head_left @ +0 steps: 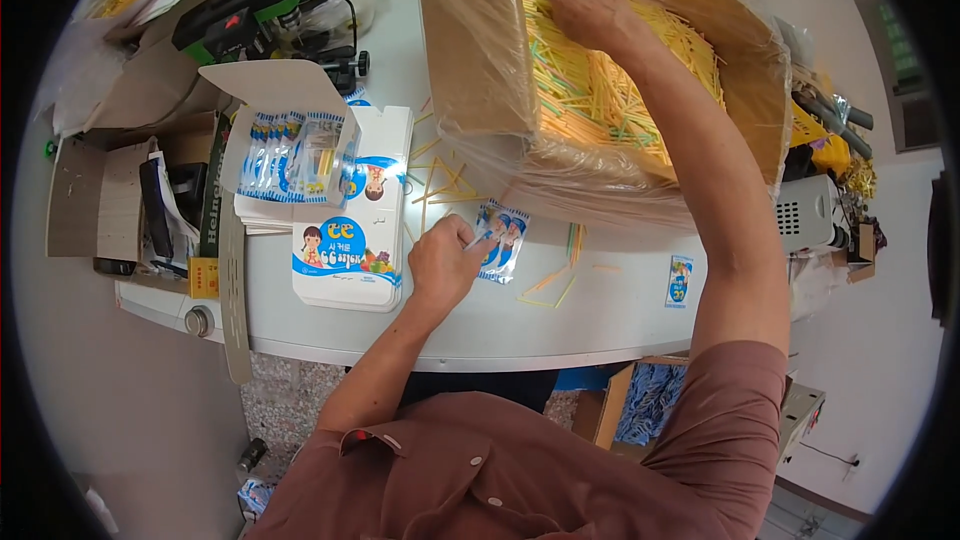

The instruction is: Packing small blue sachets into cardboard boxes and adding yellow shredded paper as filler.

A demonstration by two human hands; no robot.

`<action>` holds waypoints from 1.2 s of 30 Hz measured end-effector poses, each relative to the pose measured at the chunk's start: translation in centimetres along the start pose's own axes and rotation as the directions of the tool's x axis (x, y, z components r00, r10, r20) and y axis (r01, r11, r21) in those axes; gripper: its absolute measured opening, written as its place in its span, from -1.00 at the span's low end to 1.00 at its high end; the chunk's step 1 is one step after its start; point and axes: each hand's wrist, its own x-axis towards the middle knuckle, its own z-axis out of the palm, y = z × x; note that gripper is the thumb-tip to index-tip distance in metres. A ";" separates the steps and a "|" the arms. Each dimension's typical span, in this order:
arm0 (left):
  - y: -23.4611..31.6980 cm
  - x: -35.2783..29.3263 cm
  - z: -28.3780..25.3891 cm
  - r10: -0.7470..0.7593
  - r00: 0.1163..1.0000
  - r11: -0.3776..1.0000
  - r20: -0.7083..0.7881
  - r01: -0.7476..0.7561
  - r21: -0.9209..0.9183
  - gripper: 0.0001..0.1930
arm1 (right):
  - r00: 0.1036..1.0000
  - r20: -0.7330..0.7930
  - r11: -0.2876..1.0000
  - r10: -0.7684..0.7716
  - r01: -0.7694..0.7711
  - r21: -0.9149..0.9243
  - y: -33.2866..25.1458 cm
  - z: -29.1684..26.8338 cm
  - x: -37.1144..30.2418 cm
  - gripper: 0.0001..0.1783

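My left hand (443, 265) is closed on the edge of a shiny blue-and-white printed packet (503, 243), just above the table. My right hand (590, 8) reaches into a large plastic-lined cardboard box (475, 50) at the back. Its fingers curl down onto a heap of thin yellow, orange and green sticks (610, 90); the fingertips are hidden. Left of my left hand lies a stack of flat printed cartons (345, 285). An open white carton (275, 90) holds several upright packets (285, 160).
Loose sticks (440, 185) lie between the cartons and the box. Another small packet (680, 282) rests at the table's right. A black-and-green power tool (240, 25) stands at the back left. Below the table's front edge, a box of blue-and-white wrappers (650, 402) shows.
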 end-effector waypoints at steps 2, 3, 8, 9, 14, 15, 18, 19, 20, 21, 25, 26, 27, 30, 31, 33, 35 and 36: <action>0.2 -0.1 -0.1 -0.003 1.000 1.000 0.013 0.003 -0.010 -0.65 | 1.000 0.002 1.000 -0.015 0.015 -0.010 -0.1 0.8 0.0 -0.76; 0.3 -0.2 -0.1 0.017 1.000 0.999 0.023 -0.016 -0.042 -0.64 | 0.999 0.005 0.999 -0.036 0.037 -0.028 -0.2 1.1 0.0 -0.76; 0.0 -1.6 -0.6 0.122 0.993 0.989 0.010 -0.120 -0.090 -0.63 | 0.998 0.036 0.998 -0.058 0.058 0.019 0.5 0.6 -1.2 -0.76; 0.1 -2.1 -0.8 0.173 0.984 0.976 -0.043 -0.177 -0.127 -0.65 | 0.999 0.041 0.996 0.020 -0.024 0.084 1.0 0.2 -1.8 -0.78; -1.0 -3.0 -0.5 0.165 0.981 0.938 -0.107 -0.189 -0.290 -0.74 | 0.973 0.007 0.833 0.229 -0.200 0.516 3.2 -6.0 -8.1 -0.78; -0.9 -3.1 -0.7 0.171 0.980 0.936 -0.101 -0.193 -0.295 -0.74 | 0.949 0.054 0.583 0.311 -0.236 0.777 2.9 -7.5 -9.9 -0.75; 0.4 -4.1 -2.4 0.069 0.996 0.855 0.065 -0.025 -0.517 -0.73 | 0.883 0.198 -0.057 0.425 -0.192 0.980 0.1 -11.2 -15.7 -0.73; 1.1 -4.3 -3.2 0.070 0.995 0.856 0.072 -0.023 -0.517 -0.73 | 0.853 0.270 -0.365 0.447 -0.102 0.926 -1.3 -12.2 -17.4 -0.74; 1.6 -4.5 -3.7 0.045 0.994 0.847 0.099 0.014 -0.532 -0.74 | 0.822 0.318 -0.464 0.473 -0.074 0.883 -2.6 -13.1 -19.4 -0.74; 1.6 -4.9 -4.0 0.007 0.993 0.839 0.120 0.060 -0.541 -0.75 | 0.795 0.369 -0.566 0.482 -0.039 0.824 -4.4 -13.7 -21.3 -0.75; 0.5 -5.0 -3.0 0.041 0.994 0.731 0.105 0.042 -0.681 -0.71 | 0.719 0.474 -0.728 0.509 0.066 0.682 -12.0 -12.4 -27.8 -0.74; 1.0 -5.0 -2.9 0.030 0.988 0.699 0.153 0.088 -0.710 -0.71 | 0.648 0.512 -0.687 0.564 0.025 0.726 -13.4 -10.8 -29.1 -0.74; 0.9 -5.0 -2.7 0.032 0.986 0.705 0.165 0.094 -0.703 -0.71 | 0.579 0.539 -0.650 0.611 -0.021 0.759 -14.8 -8.9 -30.3 -0.75; 0.2 -5.1 -2.2 -0.016 0.991 0.629 0.133 0.113 -0.769 -0.74 | 0.507 0.444 -0.462 0.739 -0.097 0.881 -17.9 -3.3 -33.0 -0.75; 0.2 -5.2 -2.1 -0.015 0.990 0.632 0.139 0.117 -0.766 -0.74 | 0.478 0.341 -0.275 0.810 -0.205 0.939 -18.5 -2.1 -33.7 -0.75; 0.3 -5.4 -1.9 -0.026 0.994 0.621 0.109 0.102 -0.777 -0.74 | 0.447 0.367 -0.294 0.815 -0.227 0.928 -20.0 -0.8 -34.7 -0.76; -0.2 -5.5 -1.8 -0.013 0.992 0.619 0.124 0.106 -0.779 -0.75 | 0.495 0.382 -0.217 0.780 -0.360 0.908 -21.3 0.7 -35.5 -0.76; -0.4 -5.5 -1.8 -0.004 0.991 0.616 0.135 0.109 -0.780 -0.75 | 0.496 0.382 -0.217 0.780 -0.358 0.908 -21.5 0.8 -35.5 -0.76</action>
